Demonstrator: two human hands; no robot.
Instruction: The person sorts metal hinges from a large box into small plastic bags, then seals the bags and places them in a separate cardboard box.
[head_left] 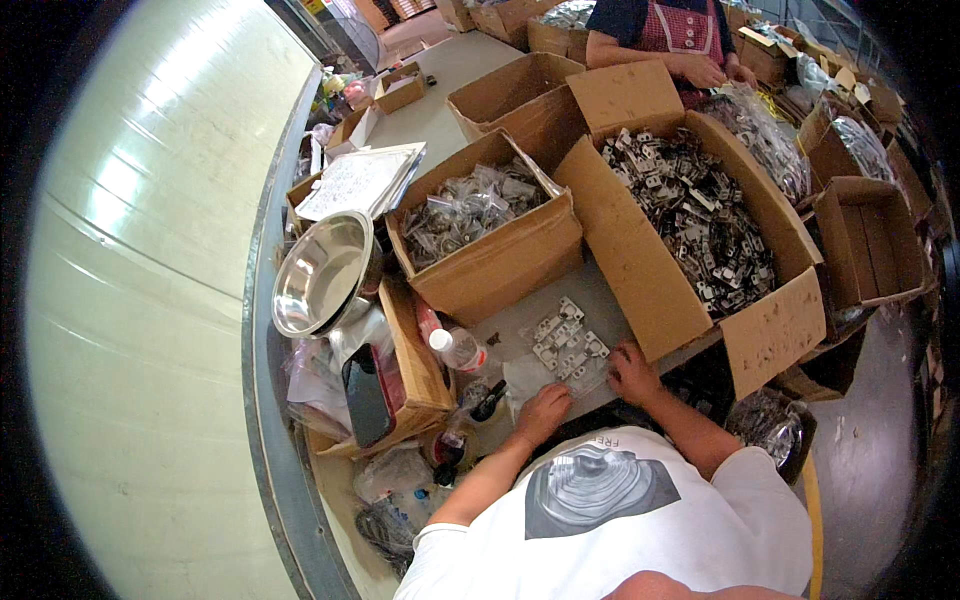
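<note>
Small metal brackets (568, 338) with holes lie in a loose pile on the table, on or in a clear plastic bag (528, 376); I cannot tell which. At the near left corner of this bag is my left hand (545, 412), its fingers curled and pressed together on the film. My right hand (632, 376) rests to the right of the pile, with bent fingers spread apart beside the nearest brackets. No bracket shows in its grasp. The undersides of both hands are hidden.
A large open carton (700, 215) of dark metal brackets stands ahead right. Left of it, another carton (500, 255) holds bagged parts. A steel bowl (325, 275), phone (370, 395) and clear bottle (460, 350) are at left. A co-worker (680, 40) handles something beyond.
</note>
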